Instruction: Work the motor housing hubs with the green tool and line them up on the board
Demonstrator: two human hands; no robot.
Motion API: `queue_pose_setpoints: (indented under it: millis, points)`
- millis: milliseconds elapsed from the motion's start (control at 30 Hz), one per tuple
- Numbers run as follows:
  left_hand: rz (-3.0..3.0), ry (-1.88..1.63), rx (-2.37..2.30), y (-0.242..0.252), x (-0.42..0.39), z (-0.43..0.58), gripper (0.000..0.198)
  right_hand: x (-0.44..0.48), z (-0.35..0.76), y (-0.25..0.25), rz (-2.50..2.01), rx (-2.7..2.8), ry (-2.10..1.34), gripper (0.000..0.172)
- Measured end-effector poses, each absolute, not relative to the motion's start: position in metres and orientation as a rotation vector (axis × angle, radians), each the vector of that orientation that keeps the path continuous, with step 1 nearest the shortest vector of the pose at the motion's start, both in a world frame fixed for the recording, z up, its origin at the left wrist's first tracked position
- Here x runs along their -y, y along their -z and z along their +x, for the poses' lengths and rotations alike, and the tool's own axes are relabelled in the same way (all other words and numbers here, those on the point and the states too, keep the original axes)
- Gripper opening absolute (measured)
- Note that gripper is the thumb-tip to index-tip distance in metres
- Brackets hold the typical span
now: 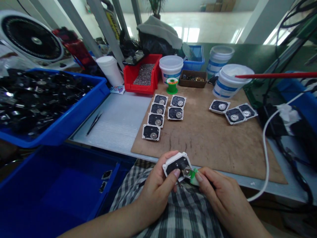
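My left hand [160, 183] is closed on a white-rimmed housing [174, 164] with a black inside, held tilted above my lap at the table's front edge. Its thumb lies over the black face. Between the thumb and fingers of my right hand [219, 188] is a small tool with a green and whitish handle [194, 177]. The tool's thin tip meets or overlaps the round metal disc [187, 172] in the housing; whether they touch I cannot tell. Similar housings [151, 132] lie in two columns on the brown mat [198, 138], and three more [234, 115] lie at its right.
A blue bin of black parts [99, 96] stands left, above another blue bin [49, 185]. Tweezers [94, 124] lie on the tabletop. Behind the mat are a red bin of small metal pieces [127, 79], a green spool [172, 86] and white buckets [229, 86]. A white cable [266, 148] curves along the right.
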State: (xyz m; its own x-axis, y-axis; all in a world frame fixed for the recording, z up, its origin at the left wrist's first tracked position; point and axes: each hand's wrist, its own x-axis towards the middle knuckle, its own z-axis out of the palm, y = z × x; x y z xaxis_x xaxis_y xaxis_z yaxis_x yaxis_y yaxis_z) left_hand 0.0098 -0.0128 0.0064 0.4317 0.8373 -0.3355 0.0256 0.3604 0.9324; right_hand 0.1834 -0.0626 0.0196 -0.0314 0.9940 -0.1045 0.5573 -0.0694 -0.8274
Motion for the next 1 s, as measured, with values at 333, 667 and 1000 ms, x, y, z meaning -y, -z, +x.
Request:
queue_pose_setpoints:
  millis: [333, 667, 1000]
  points:
    - [1.090, -0.615, -1.067, 0.000, 0.009, 0.015, 0.043, 0.057, 0.187, -0.008, -1.660, 1.626, -1.041, 0.033]
    - [1.111, -0.636, -0.985, 0.016, -0.054, 0.032, 0.043, 0.008, 0.230, 0.010, -1.683, 1.521, -1.017, 0.043]
    - [0.945, -0.651, -0.957, -0.005, -0.070, 0.037, 0.046, -0.012, 0.255, -0.019, -1.615, 1.445, -0.895, 0.046]
